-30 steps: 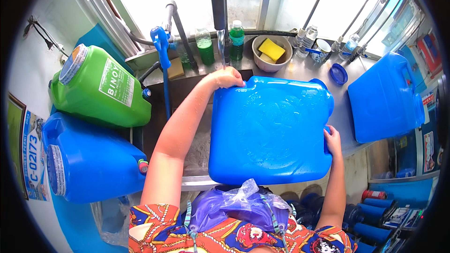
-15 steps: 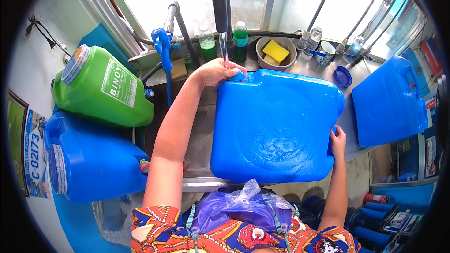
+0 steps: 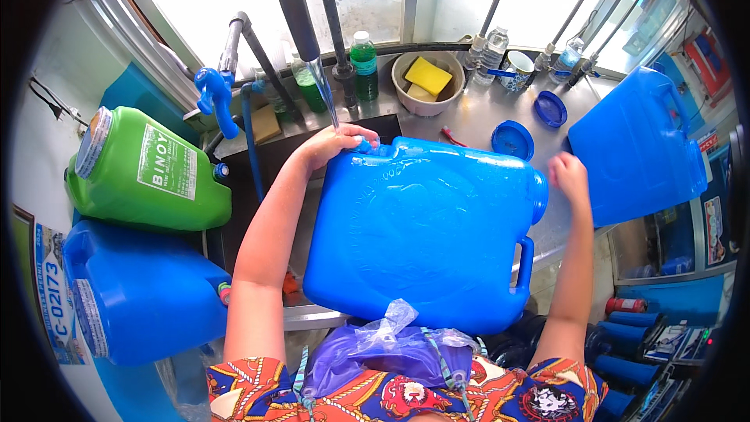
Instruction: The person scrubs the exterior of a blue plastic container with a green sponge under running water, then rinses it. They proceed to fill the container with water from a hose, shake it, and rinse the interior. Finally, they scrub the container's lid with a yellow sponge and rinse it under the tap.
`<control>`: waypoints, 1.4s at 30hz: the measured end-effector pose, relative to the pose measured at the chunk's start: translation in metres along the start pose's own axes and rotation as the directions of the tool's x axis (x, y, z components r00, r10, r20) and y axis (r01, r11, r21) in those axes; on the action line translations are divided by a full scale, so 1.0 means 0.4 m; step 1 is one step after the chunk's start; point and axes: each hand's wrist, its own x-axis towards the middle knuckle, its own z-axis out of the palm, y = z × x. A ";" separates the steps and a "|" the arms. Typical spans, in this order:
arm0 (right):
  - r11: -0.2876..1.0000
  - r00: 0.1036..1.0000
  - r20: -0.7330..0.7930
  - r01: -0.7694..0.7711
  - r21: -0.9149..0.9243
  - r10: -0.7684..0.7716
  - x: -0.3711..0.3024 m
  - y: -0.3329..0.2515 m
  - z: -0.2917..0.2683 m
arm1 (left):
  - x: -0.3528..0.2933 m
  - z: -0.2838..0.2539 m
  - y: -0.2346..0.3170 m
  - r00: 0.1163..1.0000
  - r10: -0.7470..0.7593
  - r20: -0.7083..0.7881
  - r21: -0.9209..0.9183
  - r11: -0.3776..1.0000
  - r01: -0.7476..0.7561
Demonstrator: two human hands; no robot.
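Note:
A wet blue water jug (image 3: 422, 234) lies on its side in front of me, over the sink's front edge. My left hand (image 3: 336, 146) is closed around the small blue spigot (image 3: 366, 145) at the jug's upper left corner. Water from a dark pipe (image 3: 295, 8) runs down onto that hand. Off the jug's threaded mouth (image 3: 540, 197), my right hand (image 3: 568, 177) hovers without touching the jug's handle (image 3: 525, 266). Its fingers look bent, but blur hides whether they hold anything.
A green jug (image 3: 148, 172) and a blue jug (image 3: 148, 293) stand at left, another blue jug (image 3: 637, 152) at right. Behind are a blue tap (image 3: 217, 98), bottles, a bowl (image 3: 406, 100) with sponges, a patterned cup (image 3: 516, 70), and two blue lids (image 3: 512, 141) on the counter.
My right hand has let go of the jug's handle side and risen toward its mouth. The jug has tilted, its right side lower, uncovering a blue lid and a red-handled item.

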 end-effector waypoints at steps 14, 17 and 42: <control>0.498 0.549 0.833 0.742 -0.448 -0.069 0.327 -0.224 0.465 | -0.037 -0.006 -0.076 0.993 -0.029 -0.111 -0.498 0.867 -0.030; 0.606 0.564 0.738 0.749 -0.268 -0.370 0.262 -0.348 0.410 | -0.049 -0.010 -0.103 0.986 -0.083 -0.144 -0.565 0.825 -0.013; 0.484 0.480 0.787 0.833 -0.269 -0.388 -0.090 -0.728 0.310 | -0.019 0.024 -0.159 0.848 -0.163 -0.504 -0.444 0.891 -0.092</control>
